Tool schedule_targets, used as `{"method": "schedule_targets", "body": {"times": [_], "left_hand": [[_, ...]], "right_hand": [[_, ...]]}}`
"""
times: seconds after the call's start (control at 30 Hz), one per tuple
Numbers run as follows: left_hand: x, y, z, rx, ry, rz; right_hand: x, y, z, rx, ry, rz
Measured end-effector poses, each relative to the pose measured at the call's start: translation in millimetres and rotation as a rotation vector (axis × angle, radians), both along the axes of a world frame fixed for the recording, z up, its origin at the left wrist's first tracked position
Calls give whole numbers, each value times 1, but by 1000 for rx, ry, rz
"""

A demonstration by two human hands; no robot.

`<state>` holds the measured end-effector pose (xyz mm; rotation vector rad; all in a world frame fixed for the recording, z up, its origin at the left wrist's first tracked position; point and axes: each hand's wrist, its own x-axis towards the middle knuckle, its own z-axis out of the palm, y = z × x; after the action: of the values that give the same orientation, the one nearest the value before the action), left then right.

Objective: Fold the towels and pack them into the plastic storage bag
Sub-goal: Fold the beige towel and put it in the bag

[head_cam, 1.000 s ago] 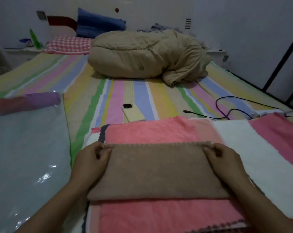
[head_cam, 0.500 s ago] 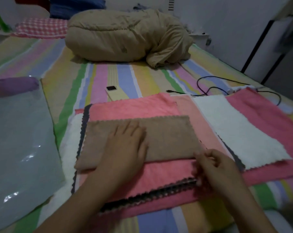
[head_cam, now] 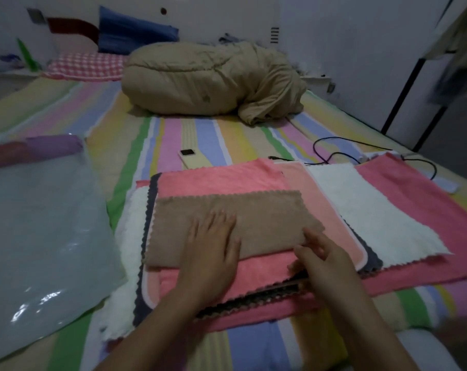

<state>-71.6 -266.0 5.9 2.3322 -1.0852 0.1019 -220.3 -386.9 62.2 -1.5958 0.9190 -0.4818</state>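
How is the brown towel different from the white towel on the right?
The brown towel looks folded into a long strip; the white towel is spread out flat. The left hand presses flat on the brown towel, while no hand touches the white towel. The brown towel tops the stack in front; the white towel lies off to the right side. Both have wavy edges and rest on pink towels.
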Motion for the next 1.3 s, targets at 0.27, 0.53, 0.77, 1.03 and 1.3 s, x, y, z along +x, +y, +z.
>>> {"method": "schedule_targets", "body": {"times": [0.27,0.53,0.77,1.03,1.3], "left_hand": [[40,46,57,-730,1288,303],[73,65,54,-528,1147,309],[72,59,47,-304,550,108],[70,72,36,-387,556,186],[75,87,26,-307,269,245]], "right_hand": [[66,67,22,-810,11,403],[76,92,2,-694,-8,734],[66,34,2,-595,-116,310],[99,10,-13,-200,150,262],[131,23,-3,-62,224,320]]}}
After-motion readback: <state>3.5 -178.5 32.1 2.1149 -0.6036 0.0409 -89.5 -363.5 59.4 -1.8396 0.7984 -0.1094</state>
